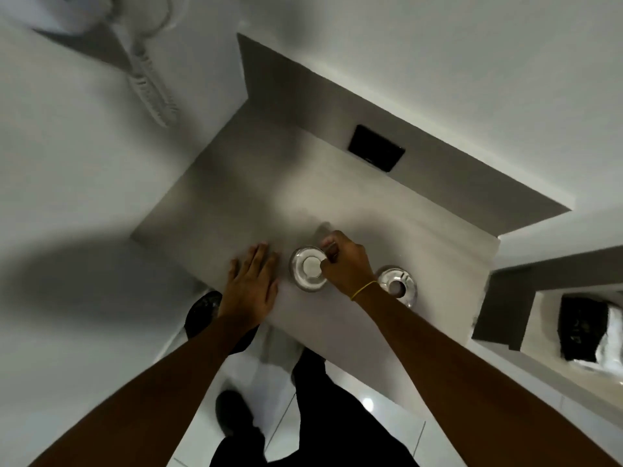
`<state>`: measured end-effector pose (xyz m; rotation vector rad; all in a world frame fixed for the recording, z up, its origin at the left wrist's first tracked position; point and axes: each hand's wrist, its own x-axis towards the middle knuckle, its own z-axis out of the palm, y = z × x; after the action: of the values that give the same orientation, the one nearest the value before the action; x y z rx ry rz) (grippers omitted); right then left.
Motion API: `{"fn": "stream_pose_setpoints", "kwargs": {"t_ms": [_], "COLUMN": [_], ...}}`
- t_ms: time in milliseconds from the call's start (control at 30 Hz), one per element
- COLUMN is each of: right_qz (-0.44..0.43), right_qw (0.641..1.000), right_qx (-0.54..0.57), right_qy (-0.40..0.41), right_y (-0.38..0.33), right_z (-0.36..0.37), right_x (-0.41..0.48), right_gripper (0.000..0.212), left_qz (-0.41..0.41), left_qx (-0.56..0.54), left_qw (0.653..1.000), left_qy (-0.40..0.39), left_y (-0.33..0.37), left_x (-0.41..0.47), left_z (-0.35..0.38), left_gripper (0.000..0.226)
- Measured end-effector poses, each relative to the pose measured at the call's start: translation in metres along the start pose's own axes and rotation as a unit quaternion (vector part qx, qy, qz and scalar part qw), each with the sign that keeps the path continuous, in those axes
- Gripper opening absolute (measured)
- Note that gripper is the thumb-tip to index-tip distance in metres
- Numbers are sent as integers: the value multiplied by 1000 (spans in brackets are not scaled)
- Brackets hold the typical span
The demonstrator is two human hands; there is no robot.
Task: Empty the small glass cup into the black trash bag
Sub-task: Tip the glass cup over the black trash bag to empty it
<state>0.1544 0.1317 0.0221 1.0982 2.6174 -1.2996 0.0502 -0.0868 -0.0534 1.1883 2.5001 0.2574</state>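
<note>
Two small glass cups stand upright on a pale grey counter [256,183]. The left cup [307,269] has something white in its bottom. My right hand [344,261] has its fingers pinched on that cup's right rim. The second glass cup [397,285] sits to the right, partly behind my right wrist. My left hand [253,284] lies flat on the counter with fingers together, just left of the first cup and not touching it. No black trash bag is in view.
A white wall phone [148,79] with a coiled cord hangs at the upper left. A black wall plate [376,148] sits behind the counter. At the right, a lower shelf holds a black and silvery object [590,328]. White floor tiles [367,402] and my dark shoes show below.
</note>
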Motion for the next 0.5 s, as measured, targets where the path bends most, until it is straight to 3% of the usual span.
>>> {"fn": "stream_pose_setpoints", "kwargs": {"t_ms": [133,333,500], "right_qz": [-87,-193,-304], "right_qw": [996,979,929], "right_qx": [-8,-63,-202], "right_qy": [2,-15,-64], "right_y": [-48,-109,-113], "right_z": [41,164,282], "right_x": [-18,-54,-59], "right_gripper": [31,31,42], "left_qz": [-68,-164,-222], "left_qx": [-6,-56,-86], "left_qw": [997,984,970], "left_qy": [39,45,43], "left_y": [-43,-114,-173], "left_x": [-59,-157,-216], "left_z": [20,51,107], "left_gripper": [62,72,73]}}
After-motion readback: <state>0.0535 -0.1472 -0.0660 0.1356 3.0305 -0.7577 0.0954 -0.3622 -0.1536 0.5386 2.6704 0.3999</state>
